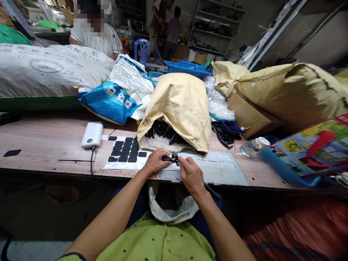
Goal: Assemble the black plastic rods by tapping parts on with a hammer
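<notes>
Near the table's front edge, my left hand [157,160] is closed on one end of a small black part [169,158]. The fingers of my right hand [191,174] pinch the other end, where a small round piece shows. Its details are too small to tell. Just behind both hands lies an open tan sack [179,105] with many black parts [163,131] in its mouth. A white sheet with rows of black rounded stickers [126,150] lies to the left of my left hand. Under and right of my hands is a grey-white flat sheet [223,168].
On the left are a white power bank [92,135] with a cable and a blue and white bag [114,99]. To the right stand a clear jar [254,146], a blue tray [288,168] with a colourful bag, and loose black parts. A person sits across the table.
</notes>
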`<control>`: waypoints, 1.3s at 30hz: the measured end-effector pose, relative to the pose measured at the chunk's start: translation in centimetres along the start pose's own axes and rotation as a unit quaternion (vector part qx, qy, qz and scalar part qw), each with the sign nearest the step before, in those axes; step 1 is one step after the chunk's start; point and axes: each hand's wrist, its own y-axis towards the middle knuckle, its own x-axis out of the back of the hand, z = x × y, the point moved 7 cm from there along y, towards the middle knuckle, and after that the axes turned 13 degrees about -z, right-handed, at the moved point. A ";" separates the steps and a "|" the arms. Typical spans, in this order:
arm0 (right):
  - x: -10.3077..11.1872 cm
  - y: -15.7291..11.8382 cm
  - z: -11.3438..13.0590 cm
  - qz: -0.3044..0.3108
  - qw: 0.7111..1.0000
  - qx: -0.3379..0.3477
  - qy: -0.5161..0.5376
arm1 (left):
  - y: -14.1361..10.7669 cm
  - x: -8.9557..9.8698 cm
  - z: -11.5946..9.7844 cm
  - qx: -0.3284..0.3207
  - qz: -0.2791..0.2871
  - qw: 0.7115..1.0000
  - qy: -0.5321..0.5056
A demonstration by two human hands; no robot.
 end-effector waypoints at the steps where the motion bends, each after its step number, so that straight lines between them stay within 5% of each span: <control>1: 0.0 0.0 -0.1 0.004 1.000 -0.002 0.000 | 0.0 0.0 0.0 0.000 0.000 1.000 0.000; 8: 1.2 0.8 -3.2 -0.057 0.998 -0.020 -0.035 | -0.1 0.3 -0.4 0.002 0.008 1.000 0.011; 15: -0.6 0.8 -8.0 -0.013 0.997 0.006 -0.079 | 0.0 0.2 -0.2 -0.004 0.009 1.000 0.017; 25: -1.8 0.7 -8.3 -0.038 0.993 0.007 -0.114 | 0.0 0.2 -0.3 -0.024 0.024 0.999 0.031; 30: -1.9 0.7 -8.6 -0.033 0.992 -0.002 -0.118 | -0.7 1.0 -2.7 -0.025 0.034 0.999 -0.009; 33: -1.8 0.7 -8.6 -0.034 0.992 -0.007 -0.118 | -3.3 0.8 -5.6 0.010 0.106 0.988 -0.115; 35: -1.9 0.7 -8.6 -0.033 0.992 -0.009 -0.118 | -6.5 -0.5 -7.5 0.031 0.232 0.959 -0.159; 37: -1.9 0.6 -8.6 -0.031 0.992 -0.011 -0.119 | -10.2 -2.1 -8.1 0.044 0.345 0.930 -0.119; 39: -2.0 0.6 -8.6 -0.030 0.992 -0.012 -0.120 | -12.8 -3.5 -6.9 0.049 0.374 0.926 0.004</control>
